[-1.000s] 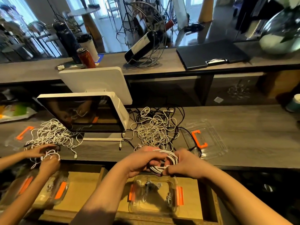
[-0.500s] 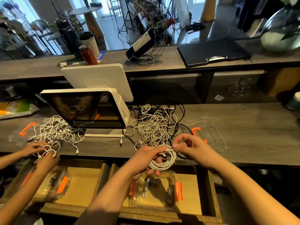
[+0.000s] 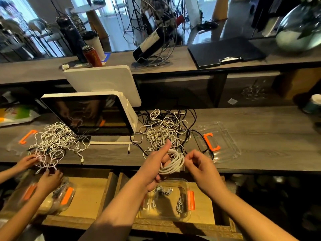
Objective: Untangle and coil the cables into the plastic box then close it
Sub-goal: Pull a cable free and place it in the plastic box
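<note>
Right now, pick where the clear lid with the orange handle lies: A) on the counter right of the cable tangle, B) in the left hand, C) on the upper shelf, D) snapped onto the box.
A: the lid lies flat on the counter, right of the cable tangle.

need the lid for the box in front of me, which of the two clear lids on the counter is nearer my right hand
The clear lid with the orange handle at right, just beyond your right hand. The other lid lies far left, past the monitor.
</note>
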A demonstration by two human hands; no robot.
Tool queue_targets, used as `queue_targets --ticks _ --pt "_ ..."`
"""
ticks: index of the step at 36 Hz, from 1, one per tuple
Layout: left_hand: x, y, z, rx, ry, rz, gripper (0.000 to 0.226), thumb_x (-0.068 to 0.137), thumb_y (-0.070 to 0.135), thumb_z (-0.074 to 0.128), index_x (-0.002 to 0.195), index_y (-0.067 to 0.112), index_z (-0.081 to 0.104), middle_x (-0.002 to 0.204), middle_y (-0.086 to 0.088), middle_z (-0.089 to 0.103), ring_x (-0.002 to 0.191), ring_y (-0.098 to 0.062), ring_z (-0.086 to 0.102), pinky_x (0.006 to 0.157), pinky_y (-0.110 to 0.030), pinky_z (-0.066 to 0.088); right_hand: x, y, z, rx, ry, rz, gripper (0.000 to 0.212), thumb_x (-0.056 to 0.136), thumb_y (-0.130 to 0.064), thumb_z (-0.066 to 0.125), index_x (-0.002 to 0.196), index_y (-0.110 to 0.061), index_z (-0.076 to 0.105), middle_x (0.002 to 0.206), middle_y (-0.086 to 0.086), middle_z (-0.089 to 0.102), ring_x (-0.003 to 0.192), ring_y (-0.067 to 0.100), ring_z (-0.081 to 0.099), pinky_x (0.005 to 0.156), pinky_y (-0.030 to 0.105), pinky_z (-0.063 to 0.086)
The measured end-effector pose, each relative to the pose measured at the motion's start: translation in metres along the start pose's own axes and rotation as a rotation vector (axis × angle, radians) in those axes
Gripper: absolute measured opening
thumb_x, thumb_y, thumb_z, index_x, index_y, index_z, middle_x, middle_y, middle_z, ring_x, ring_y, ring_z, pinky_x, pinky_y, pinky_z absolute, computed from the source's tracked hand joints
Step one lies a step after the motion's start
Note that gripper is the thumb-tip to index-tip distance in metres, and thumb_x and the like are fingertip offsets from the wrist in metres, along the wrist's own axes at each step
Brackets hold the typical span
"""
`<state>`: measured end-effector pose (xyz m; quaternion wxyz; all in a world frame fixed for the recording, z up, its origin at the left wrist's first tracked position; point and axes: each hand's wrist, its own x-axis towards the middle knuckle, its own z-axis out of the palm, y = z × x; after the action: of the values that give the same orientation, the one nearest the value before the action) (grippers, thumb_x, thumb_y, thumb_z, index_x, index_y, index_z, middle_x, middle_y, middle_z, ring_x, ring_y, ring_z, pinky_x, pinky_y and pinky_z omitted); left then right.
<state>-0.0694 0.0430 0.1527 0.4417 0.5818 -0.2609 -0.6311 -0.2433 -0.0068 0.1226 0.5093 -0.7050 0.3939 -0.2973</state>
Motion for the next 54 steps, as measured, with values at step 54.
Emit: queue_targets --ticks 54 --pt "0.024 -0.023 -0.016 1.189 0.440 1.290 0.052 0.105 0.041 0.049 0.058 0.019 0.056 0.051 0.005 0.052 0.045 -0.011 0.051 0.040 -0.027 0.041 -0.011 -0.040 0.024 0.191 0.054 0.356 0.034 0.089 -0.010 0.065 0.056 0.000 0.060 0.046 0.006 0.050 0.041 0.017 0.043 0.046 0.026 0.034"
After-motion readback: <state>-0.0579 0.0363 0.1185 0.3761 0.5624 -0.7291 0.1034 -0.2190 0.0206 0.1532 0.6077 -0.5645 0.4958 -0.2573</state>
